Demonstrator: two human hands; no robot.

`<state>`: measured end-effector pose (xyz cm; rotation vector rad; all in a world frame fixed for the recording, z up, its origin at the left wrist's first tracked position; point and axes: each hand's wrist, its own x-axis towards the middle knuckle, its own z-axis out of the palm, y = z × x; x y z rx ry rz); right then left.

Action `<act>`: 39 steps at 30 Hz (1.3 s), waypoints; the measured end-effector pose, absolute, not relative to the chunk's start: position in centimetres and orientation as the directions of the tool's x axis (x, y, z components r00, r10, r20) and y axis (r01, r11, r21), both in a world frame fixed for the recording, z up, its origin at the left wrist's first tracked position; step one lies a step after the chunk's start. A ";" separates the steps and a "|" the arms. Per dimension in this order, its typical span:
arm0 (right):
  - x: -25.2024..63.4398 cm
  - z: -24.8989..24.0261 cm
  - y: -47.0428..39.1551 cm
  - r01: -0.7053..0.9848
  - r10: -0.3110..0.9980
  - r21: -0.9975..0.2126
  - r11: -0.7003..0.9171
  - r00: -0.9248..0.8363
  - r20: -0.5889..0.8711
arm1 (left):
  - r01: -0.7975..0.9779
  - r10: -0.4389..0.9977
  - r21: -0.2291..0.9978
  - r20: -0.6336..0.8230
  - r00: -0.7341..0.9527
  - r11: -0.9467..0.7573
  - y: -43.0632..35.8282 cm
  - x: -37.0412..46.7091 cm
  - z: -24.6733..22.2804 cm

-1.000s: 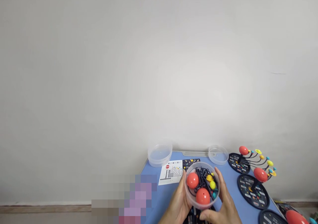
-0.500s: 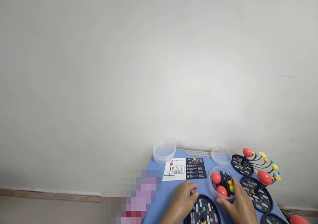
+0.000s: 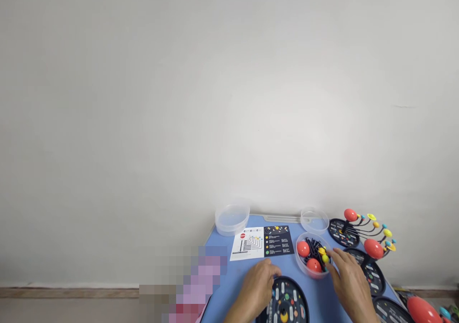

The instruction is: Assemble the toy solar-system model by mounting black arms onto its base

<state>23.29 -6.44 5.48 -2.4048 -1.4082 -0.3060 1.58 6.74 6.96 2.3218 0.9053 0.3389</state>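
Note:
My left hand (image 3: 258,282) is curled at the upper left rim of a round black base plate (image 3: 294,292) printed with coloured planets and white labels; its fingers close against the edge. My right hand (image 3: 349,277) is open at the right side of a clear round tub (image 3: 311,274), index finger and thumb apart beside the yellow pieces (image 3: 324,254). Inside the tub lie red balls (image 3: 303,249), black curved rods (image 3: 315,251) and small coloured parts. The far fingers of my right hand are partly hidden.
An instruction sheet (image 3: 247,244) lies on the blue table (image 3: 229,275). Clear containers (image 3: 232,220) stand along the back. Built solar-system models (image 3: 344,232) line the right side, with another red ball (image 3: 423,309) at the lower right. A blurred pink patch (image 3: 201,280) is left of the table.
My right hand has let go of the tub's near rim and shifted to its right side by the yellow pieces. My left hand has closed in on the plate's edge. The view has shifted slightly.

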 end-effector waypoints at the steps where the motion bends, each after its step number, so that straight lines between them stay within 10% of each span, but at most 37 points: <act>1: 23.2 6.5 -6.2 0.867 0.809 -0.183 -0.463 0.498 0.311 | 0.523 0.685 0.630 0.019 0.728 -0.574 6.8 1.6 6.9; 9: 21.0 11.1 -3.3 0.823 0.835 -0.183 -0.537 0.550 0.026 | 0.540 0.679 0.570 0.045 0.733 -0.619 6.8 1.9 7.3; 21: 23.9 9.9 -2.4 0.831 0.830 -0.027 -0.555 0.556 0.047 | 0.546 0.681 0.531 0.083 0.728 -0.648 6.4 2.2 7.8; 39: 24.4 8.3 -1.6 0.868 0.876 -0.220 -0.445 0.473 0.093 | 0.541 0.688 0.548 0.091 0.720 -0.638 6.3 2.1 7.6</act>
